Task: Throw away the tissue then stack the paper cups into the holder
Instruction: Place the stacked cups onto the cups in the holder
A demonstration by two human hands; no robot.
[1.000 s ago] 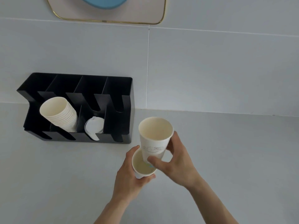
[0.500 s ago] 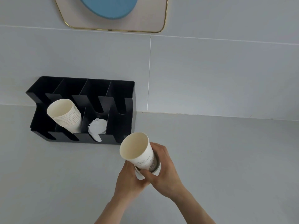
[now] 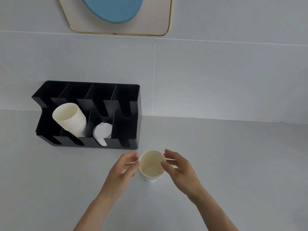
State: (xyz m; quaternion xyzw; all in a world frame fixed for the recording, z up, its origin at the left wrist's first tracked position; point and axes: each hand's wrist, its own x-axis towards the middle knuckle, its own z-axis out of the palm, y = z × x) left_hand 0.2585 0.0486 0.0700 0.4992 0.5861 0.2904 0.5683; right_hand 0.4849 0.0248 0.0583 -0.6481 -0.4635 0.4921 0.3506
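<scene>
Cups (image 3: 152,165) now nested and set upright on counter (image 3: 233,164); I've let go. Left hand (image 3: 124,170) and right hand (image 3: 180,169) flank them, fingers spread, empty. Holder (image 3: 131,104) lies up-left, so left hand's nearer.

Cream paper cups (image 3: 152,165), black holder (image 3: 130,130), grey counter (image 3: 233,164).

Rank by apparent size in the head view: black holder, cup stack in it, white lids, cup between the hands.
1. black holder
2. cup stack
3. cup between the hands, though it sits nearer the camera, so its place against the stack is unsure
4. white lids, partly hidden by the holder
</scene>
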